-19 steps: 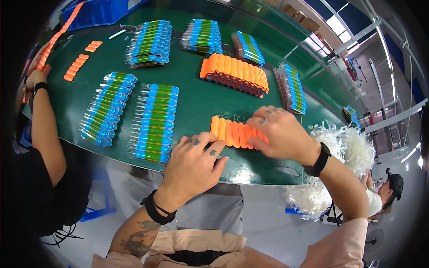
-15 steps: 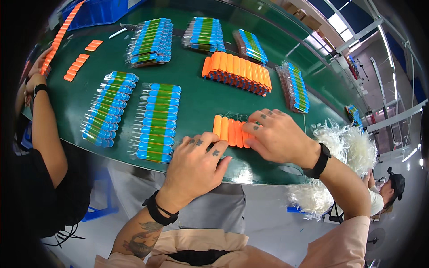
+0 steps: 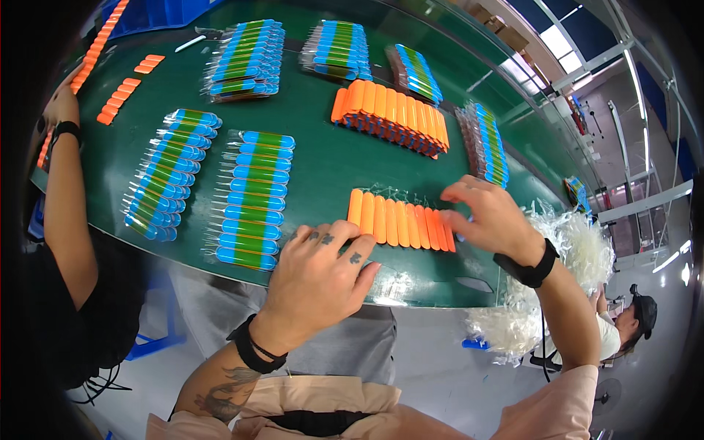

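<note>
In front of me a fanned row of orange round-ended strips (image 3: 402,222) lies on the green tabletop, with thin clear or whitish tails along its far edge. My left hand (image 3: 323,271) rests at the row's left end, fingers bent down to the table and thumb held apart. Its index finger is against the leftmost strips. At the right end is my right hand (image 3: 495,220), thumb and index finger spread around the last strips, with a small bluish bit below the thumb. Beyond the row stands a thick stack of orange strips (image 3: 392,114) with blue undersides.
Bundles of blue-and-green banded pieces in clear wrap (image 3: 253,198) lie to the left and along the back. White shredded plastic (image 3: 572,249) hangs by the right table edge. A co-worker's arm (image 3: 67,191) reaches in at far left, near a blue bin (image 3: 158,15).
My right hand has moved right, off the middle of the orange row. More strips now show, spread further to the right. My left hand has stayed nearly in place.
</note>
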The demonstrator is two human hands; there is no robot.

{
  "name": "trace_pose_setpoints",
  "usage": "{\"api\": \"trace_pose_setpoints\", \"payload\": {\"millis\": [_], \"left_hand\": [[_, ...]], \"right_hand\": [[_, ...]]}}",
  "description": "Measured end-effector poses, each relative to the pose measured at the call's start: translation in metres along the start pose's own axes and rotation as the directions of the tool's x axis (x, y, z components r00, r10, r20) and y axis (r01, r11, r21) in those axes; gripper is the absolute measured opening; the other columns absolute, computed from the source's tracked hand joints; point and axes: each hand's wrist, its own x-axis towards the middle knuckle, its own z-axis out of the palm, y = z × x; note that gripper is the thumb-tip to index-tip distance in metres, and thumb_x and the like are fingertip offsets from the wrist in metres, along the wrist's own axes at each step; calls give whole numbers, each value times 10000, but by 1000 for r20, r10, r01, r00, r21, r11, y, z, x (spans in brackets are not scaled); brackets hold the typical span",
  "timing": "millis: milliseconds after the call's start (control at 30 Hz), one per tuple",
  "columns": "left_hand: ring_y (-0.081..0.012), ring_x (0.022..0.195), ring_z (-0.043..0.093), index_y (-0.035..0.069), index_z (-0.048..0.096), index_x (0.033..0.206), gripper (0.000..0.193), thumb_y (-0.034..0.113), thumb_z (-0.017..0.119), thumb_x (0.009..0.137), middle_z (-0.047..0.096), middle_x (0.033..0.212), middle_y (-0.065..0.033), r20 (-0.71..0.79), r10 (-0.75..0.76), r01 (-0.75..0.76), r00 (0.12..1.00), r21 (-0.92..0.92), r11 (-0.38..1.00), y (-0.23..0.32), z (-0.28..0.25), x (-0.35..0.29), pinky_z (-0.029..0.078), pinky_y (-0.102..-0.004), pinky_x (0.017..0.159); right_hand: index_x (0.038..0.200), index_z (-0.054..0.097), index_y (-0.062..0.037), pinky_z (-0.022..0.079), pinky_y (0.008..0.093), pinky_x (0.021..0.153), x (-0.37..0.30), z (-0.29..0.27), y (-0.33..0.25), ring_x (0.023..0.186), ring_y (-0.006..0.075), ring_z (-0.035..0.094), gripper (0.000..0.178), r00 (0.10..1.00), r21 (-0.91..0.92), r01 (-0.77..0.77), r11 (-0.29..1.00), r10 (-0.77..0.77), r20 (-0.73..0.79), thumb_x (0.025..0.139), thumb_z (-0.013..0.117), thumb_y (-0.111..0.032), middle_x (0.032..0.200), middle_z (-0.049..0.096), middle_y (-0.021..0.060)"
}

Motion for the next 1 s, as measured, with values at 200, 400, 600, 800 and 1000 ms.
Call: {"api": "trace_pose_setpoints", "payload": {"millis": [200, 400, 600, 800, 1000], "left_hand": [[-274, 840, 628, 49, 688, 1013, 251, 197, 767, 827, 594, 986, -90, -30, -12, 11, 999, -27, 1000, 0, 1, 0, 474, -418, 743], [-278, 785, 613, 75, 694, 887, 180, 179, 793, 780, 620, 895, -69, -49, 7, -7, 999, 6, 1000, -1, 2, -1, 473, -412, 719], [-286, 799, 616, 77, 699, 894, 180, 186, 790, 784, 626, 873, -71, -62, 21, -21, 998, -5, 1000, -1, 1, -1, 478, -413, 733], [-291, 799, 616, 74, 699, 913, 192, 189, 788, 787, 634, 873, -78, -43, 17, -17, 999, 18, 1000, -3, 1, -2, 485, -412, 741], [-289, 791, 613, 76, 698, 916, 192, 187, 788, 788, 631, 871, -78, -67, 28, -29, 997, -3, 1000, -1, 2, -1, 475, -413, 727]], "right_hand": [[1201, 627, -88, 544, 448, 828, 14, 23, -75, 984, 344, 661, 542, 937, -93, 347, 933, -349, -11, 759, 812, -340, 1096, 625, 156], [1177, 657, -98, 562, 421, 765, 42, 38, -69, 932, 309, 672, 444, 908, -203, 398, 895, -416, -54, 806, 774, -313, 1059, 619, 139], [1138, 686, -107, 562, 444, 763, 53, 14, -53, 865, 340, 701, 233, 934, 8, 348, 937, -347, -84, 919, 644, -176, 904, 707, 136], [1073, 699, -42, 542, 501, 847, 89, 10, -68, 929, 420, 691, 253, 991, 120, -19, 993, 2, 134, 887, 662, -210, 939, 717, 228], [934, 778, -26, 544, 431, 798, 109, 5, -68, 838, 344, 705, 282, 975, 277, -99, 956, 37, 220, 845, 768, -293, 840, 723, 199]]}}
